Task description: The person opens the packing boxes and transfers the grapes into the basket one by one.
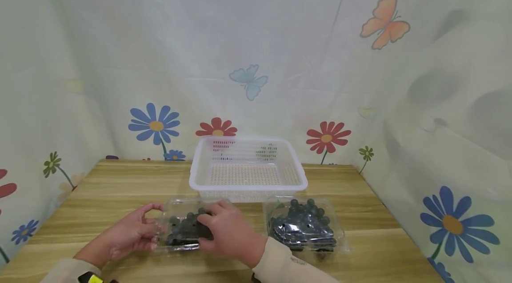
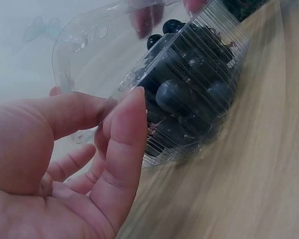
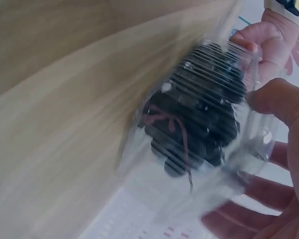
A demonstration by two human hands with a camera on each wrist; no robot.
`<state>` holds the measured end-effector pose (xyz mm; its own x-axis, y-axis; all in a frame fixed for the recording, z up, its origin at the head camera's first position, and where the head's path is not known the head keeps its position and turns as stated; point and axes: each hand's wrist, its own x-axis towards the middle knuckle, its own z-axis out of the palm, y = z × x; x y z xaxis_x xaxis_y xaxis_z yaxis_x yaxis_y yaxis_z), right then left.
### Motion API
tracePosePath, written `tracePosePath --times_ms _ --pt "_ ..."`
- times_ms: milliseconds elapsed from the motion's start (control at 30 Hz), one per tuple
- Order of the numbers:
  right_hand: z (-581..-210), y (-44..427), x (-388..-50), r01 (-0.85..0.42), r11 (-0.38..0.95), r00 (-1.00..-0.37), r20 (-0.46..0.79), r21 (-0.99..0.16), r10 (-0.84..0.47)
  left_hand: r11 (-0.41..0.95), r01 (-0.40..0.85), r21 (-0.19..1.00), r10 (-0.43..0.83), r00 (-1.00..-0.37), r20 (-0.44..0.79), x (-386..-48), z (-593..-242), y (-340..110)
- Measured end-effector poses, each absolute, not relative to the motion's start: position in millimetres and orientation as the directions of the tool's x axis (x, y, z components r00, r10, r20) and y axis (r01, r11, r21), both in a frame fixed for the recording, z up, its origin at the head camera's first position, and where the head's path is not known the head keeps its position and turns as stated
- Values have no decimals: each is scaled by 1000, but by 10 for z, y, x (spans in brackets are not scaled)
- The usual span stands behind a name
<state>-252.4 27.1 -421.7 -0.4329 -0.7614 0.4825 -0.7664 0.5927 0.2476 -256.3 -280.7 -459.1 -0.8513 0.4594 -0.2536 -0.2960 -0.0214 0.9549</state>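
Observation:
A clear plastic box of dark grapes (image 1: 185,229) stands on the table at the front, left of the middle. My left hand (image 1: 130,234) pinches its left edge between thumb and fingers; in the left wrist view the hand (image 2: 89,164) grips the rim beside the grapes (image 2: 189,89), and the clear lid stands raised. From the right, my right hand (image 1: 234,234) reaches over the box, its fingers at the grapes and rim. In the right wrist view that hand (image 3: 274,189) has thumb and spread fingers around the box's edge, with grapes and a stem (image 3: 182,134) showing through the ribbed wall.
A white perforated basket (image 1: 248,188) stands behind the boxes, with nothing inside. To the right of my right hand is a second clear box of dark grapes (image 1: 304,225). Flowered cloth (image 1: 248,29) hangs behind and beside the wooden table (image 1: 372,238).

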Motion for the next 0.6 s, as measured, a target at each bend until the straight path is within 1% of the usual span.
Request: tracePosePath --times_ms 133,233,400,467,600 --pt "-4164 349 -2508 -756 619 -499 425 212 -755 -17 -286 958 460 -853 -246 -2570 -4584 -2798" --pt "-4120 356 -2495 -765 615 -517 388 189 -763 -1 -278 961 464 -851 -246 -2589 -4586 -2796" --pt "-4093 322 -2494 -775 598 -509 358 206 -783 36 -257 966 450 -859 -245 -2598 -4587 -2790" --pt "-4096 315 -2496 -773 593 -499 361 226 -788 55 -254 966 446 -859 -252 -2588 -4585 -2778" --pt "-4089 309 -2502 -776 587 -492 360 232 -793 67 -255 965 453 -853 -257 -2561 -4571 -2746"
